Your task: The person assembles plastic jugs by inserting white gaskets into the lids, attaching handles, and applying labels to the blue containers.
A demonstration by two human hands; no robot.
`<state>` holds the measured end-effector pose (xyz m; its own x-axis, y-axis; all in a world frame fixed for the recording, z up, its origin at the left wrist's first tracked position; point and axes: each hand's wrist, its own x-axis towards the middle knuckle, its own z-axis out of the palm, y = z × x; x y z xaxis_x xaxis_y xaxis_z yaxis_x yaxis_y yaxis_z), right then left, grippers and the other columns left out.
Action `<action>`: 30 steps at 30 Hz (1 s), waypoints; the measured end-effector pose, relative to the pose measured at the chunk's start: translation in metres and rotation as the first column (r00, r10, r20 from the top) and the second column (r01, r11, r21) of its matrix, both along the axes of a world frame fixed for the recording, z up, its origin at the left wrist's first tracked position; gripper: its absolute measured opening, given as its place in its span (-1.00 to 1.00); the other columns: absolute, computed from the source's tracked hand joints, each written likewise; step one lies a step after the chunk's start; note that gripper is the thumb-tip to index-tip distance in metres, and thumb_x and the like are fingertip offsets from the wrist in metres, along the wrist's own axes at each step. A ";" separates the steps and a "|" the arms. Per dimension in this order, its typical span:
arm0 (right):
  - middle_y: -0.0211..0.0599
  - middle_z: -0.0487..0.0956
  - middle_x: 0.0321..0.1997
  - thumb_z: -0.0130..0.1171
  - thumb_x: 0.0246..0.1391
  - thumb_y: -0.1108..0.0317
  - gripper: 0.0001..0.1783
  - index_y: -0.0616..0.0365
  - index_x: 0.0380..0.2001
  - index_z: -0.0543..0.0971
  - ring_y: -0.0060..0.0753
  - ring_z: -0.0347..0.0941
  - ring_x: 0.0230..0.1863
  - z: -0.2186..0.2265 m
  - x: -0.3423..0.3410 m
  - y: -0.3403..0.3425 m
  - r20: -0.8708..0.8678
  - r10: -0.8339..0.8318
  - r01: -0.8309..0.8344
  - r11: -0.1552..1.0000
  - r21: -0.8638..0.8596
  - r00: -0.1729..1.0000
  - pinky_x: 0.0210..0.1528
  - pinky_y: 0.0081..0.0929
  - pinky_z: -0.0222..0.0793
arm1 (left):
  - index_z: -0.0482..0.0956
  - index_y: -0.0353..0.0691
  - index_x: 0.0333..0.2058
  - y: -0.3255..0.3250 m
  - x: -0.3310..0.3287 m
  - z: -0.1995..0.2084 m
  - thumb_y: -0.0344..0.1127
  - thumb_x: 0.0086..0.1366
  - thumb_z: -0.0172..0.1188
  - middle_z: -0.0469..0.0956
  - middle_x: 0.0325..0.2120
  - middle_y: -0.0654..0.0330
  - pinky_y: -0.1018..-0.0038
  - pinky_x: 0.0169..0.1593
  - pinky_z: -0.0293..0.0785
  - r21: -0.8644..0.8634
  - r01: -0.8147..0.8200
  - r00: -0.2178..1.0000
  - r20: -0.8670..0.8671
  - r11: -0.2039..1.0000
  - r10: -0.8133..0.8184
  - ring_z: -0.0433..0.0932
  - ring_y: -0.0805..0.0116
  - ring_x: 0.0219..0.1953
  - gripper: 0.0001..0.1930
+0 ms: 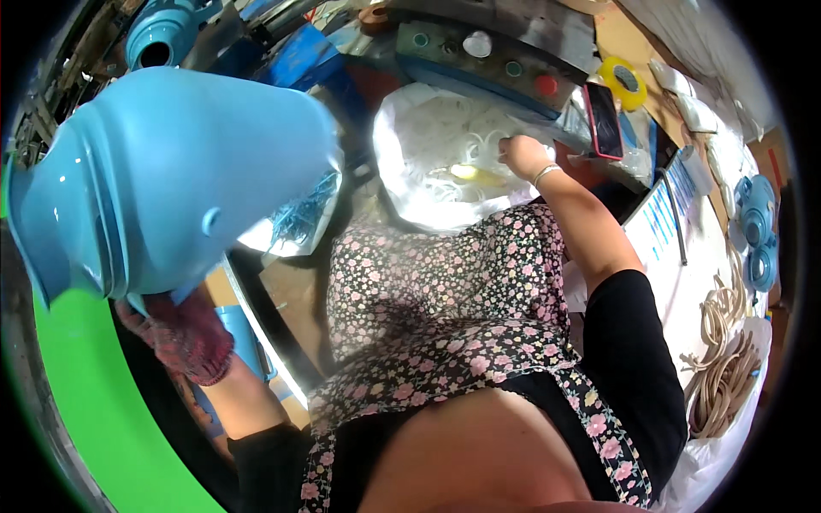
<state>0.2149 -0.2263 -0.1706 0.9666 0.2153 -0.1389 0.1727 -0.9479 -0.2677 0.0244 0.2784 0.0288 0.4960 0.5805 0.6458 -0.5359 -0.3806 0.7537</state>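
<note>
My left hand (190, 338), in a dark red knitted glove, is closed on a large light-blue plastic jug-shaped shell (205, 162) and holds it tilted, its wide end to the right. The shell hides most of the fingers. Over a white plastic bag (398, 141), the fingertips of my bare right hand (525, 156) are pinched together at a thin whitish ring (485, 142). More pale rings lie inside the bag, with a bright yellowish spot among them.
A bag of blue plastic scraps (304, 214) is behind the shell. Beyond the white bag is a control box (487, 68) with buttons. A phone (604, 121) and yellow tape roll (623, 81) lie right. Cord coils (723, 389) and blue parts (757, 222) are farther right; a green surface (103, 410) is left.
</note>
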 end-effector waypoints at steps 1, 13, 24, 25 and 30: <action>-0.12 0.57 -0.33 0.15 0.06 0.20 -0.77 0.15 -0.35 0.57 -0.07 0.48 -0.24 0.013 -0.004 0.000 0.028 0.010 -0.011 1.000 0.025 1.000 -0.18 -0.21 0.38 | 0.43 -0.17 0.08 -0.028 -0.010 -0.002 -0.47 0.23 0.15 0.36 0.11 0.04 0.27 0.08 0.43 0.075 0.124 0.991 -0.067 0.989 -0.119 0.37 0.13 0.12 -0.59; -0.33 0.46 -0.49 0.14 0.17 0.23 -0.75 0.22 -0.39 0.49 -0.48 0.38 -0.44 0.251 -0.171 0.052 0.262 0.346 -0.427 0.597 0.679 0.901 -0.37 -0.47 0.32 | 0.37 -0.21 0.12 -0.177 0.001 0.057 -0.17 -0.34 0.61 0.48 -0.02 0.06 0.23 0.14 0.34 0.343 0.927 0.333 -0.575 0.149 -0.747 0.46 0.10 0.05 -0.06; -0.27 0.35 -0.55 0.28 -0.21 0.35 -0.83 0.15 -0.56 0.49 -0.18 0.30 -0.57 0.322 -0.216 0.044 0.409 0.590 -0.704 0.675 0.222 0.696 -0.55 -0.32 0.21 | 0.62 -0.08 -0.17 -0.210 0.006 0.097 -0.05 -0.50 0.60 0.54 -0.10 -0.01 0.15 0.04 0.42 0.648 0.761 0.523 -0.645 -0.037 -0.558 0.51 -0.09 -0.04 -0.26; -0.25 0.38 -0.49 0.27 -0.25 0.38 -0.83 0.17 -0.54 0.50 -0.18 0.32 -0.54 0.323 -0.213 0.043 0.488 0.577 -0.705 0.700 0.118 0.655 -0.54 -0.35 0.23 | 0.65 -0.11 -0.24 -0.216 0.008 0.100 -0.10 -0.44 0.59 0.56 -0.12 0.00 0.17 -0.01 0.46 0.600 0.799 0.475 -0.664 -0.032 -0.577 0.54 -0.07 -0.07 -0.36; -0.29 0.39 -0.50 0.23 -0.41 0.44 -0.74 0.22 -0.48 0.54 -0.28 0.32 -0.51 0.316 -0.241 0.057 0.466 0.601 -0.684 0.729 0.014 0.650 -0.57 -0.44 0.23 | 0.66 -0.13 -0.30 -0.217 0.005 0.102 -0.22 -0.33 0.56 0.57 -0.14 0.02 0.23 -0.03 0.48 0.504 0.863 0.385 -0.703 -0.036 -0.598 0.55 -0.01 -0.08 -0.50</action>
<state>-0.0262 -0.1689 0.1458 0.5265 0.7832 0.3307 0.8496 -0.4994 -0.1699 0.0292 0.0610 0.1312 0.4811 -0.8346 0.2684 -0.7810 -0.2689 0.5637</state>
